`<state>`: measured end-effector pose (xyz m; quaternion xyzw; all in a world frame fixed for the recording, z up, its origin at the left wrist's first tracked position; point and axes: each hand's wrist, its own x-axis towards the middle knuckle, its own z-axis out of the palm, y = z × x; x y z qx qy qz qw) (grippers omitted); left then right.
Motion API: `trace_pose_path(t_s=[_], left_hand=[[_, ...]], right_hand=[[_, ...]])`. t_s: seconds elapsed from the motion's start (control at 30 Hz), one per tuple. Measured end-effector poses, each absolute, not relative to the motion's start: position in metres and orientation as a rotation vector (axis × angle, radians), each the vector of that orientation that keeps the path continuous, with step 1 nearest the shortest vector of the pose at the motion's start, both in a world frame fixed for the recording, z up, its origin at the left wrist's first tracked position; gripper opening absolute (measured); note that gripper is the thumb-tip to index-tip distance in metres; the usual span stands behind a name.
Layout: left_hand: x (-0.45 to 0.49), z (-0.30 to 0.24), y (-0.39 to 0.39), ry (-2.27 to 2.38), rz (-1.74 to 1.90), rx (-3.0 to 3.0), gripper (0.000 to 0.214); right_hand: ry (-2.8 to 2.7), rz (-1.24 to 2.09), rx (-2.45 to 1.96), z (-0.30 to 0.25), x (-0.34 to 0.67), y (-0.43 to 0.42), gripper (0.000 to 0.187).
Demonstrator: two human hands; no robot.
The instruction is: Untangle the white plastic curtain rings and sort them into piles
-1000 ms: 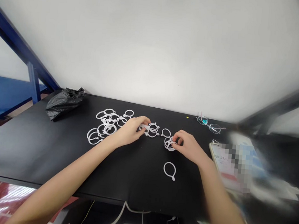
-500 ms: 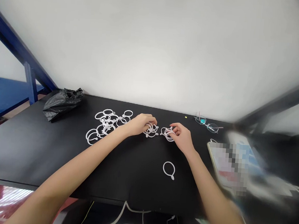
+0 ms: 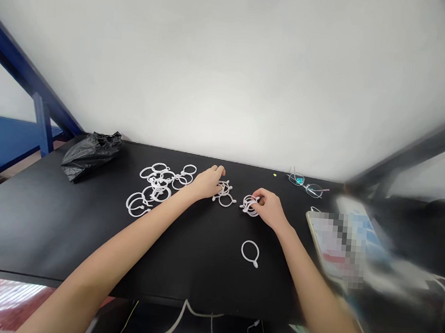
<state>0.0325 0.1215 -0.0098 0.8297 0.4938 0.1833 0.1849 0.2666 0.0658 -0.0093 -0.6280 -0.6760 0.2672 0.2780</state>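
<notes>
White cables (image 3: 175, 324) show below the front edge of the black table (image 3: 200, 257), on which one loose ring (image 3: 255, 264) lies apart, its tab toward the person, with a phone (image 3: 314, 240) off to the right. Farther in, the right hand (image 3: 270, 210) pinches a bundle of white rings (image 3: 249, 204) between thumb and fingers, while the left hand (image 3: 208, 182), fingers bent, covers part of a second cluster (image 3: 227, 188), and I cannot tell whether it grips any; a larger pile of rings (image 3: 161, 185) spreads to its left. Beyond, a crumpled black bag (image 3: 92, 152) and eyeglasses (image 3: 314, 190) lie near the pale wall (image 3: 229, 74).
</notes>
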Motion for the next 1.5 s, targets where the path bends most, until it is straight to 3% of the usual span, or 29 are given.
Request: trace_pose_path(t_s=[0.2, 0.4, 0.7, 0.83, 1.0, 1.17, 1.5], left_hand=[[0.029, -0.002, 0.119, 1.273, 0.605, 2.319, 0.036], [0.015, 0.015, 0.08, 0.826, 0.997, 2.352, 0.022], [0.013, -0.001, 0.045, 0.793, 1.414, 2.373, 0.013], [0.015, -0.004, 0.047, 0.839, 1.32, 2.299, 0.025], [0.014, -0.001, 0.041, 0.907, 1.183, 2.192, 0.01], [0.015, 0.004, 0.032, 0.784, 1.02, 2.068, 0.014], [0.018, 0.006, 0.027, 0.651, 0.831, 1.822, 0.044]], right_hand=[[-1.778, 1.033, -1.5, 0.013, 0.278, 0.058, 0.017], [-2.018, 1.833, -1.317, 0.037, 0.283, 0.042, 0.019], [-2.381, 1.294, -1.555, 0.023, 0.264, 0.033, 0.012], [-2.258, 1.169, -1.471, 0.025, 0.256, 0.031, 0.013], [-2.093, 1.052, -1.194, 0.02, 0.244, 0.031, 0.011], [-2.059, 0.782, -0.981, 0.014, 0.234, 0.027, 0.008], [-1.92, 0.992, -0.821, 0.012, 0.224, 0.019, 0.007]])
